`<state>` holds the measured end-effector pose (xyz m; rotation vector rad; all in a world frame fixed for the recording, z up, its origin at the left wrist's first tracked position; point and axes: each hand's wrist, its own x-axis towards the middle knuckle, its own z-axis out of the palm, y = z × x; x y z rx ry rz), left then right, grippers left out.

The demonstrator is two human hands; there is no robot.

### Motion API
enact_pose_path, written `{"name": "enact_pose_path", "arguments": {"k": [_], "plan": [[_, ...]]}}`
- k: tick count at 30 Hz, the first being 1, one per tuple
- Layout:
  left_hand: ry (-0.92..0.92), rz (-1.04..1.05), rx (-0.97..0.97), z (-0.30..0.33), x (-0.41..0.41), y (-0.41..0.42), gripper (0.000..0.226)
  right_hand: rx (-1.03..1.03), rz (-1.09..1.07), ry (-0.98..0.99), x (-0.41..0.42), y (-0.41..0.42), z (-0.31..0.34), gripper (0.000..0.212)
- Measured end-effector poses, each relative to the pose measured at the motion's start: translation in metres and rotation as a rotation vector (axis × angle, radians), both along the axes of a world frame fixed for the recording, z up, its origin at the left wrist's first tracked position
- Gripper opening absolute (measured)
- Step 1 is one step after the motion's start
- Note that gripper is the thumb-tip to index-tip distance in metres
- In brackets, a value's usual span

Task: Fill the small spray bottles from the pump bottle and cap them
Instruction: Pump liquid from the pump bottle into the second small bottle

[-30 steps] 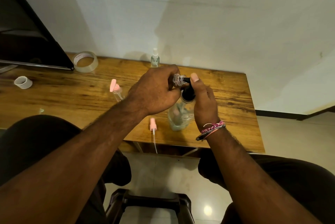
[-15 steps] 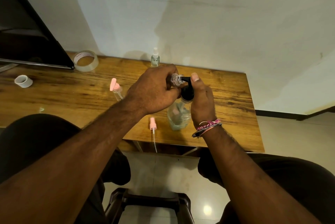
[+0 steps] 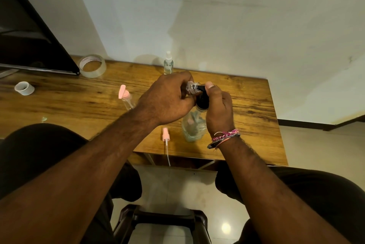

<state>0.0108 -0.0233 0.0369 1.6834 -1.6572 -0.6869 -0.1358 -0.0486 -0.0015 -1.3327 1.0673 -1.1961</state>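
A clear pump bottle (image 3: 192,127) with a black pump head (image 3: 202,99) stands near the table's front edge. My right hand (image 3: 218,109) wraps the pump head, thumb on top of its nozzle. My left hand (image 3: 167,99) grips a small uncapped spray bottle (image 3: 191,87), its threaded neck held against the nozzle tip. A loose pink spray cap (image 3: 165,137) with its dip tube lies by the front edge. Another small bottle with a pink cap (image 3: 126,98) stands to the left. A capped clear spray bottle (image 3: 168,63) stands at the back by the wall.
The wooden table (image 3: 252,117) meets a white wall. A tape roll (image 3: 92,66) and a small white ring (image 3: 24,88) lie at the left, under a dark monitor (image 3: 29,46). A stool (image 3: 164,222) stands between my knees.
My right hand and the pump head have dipped slightly and risen again; my left hand keeps the small bottle at the nozzle.
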Motion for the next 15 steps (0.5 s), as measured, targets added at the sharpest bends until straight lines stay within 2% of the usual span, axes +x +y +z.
{"name": "enact_pose_path", "arguments": {"k": [7,15], "plan": [[-0.004,0.02,-0.018,0.0027,0.0017,-0.0013,0.019,0.04,0.063,-0.025,-0.0044,0.0026,0.0021,0.077],[-0.032,0.044,-0.006,0.0025,0.0015,-0.003,0.021,0.075,0.097,-0.007,-0.0052,-0.0009,0.0019,0.067]]}}
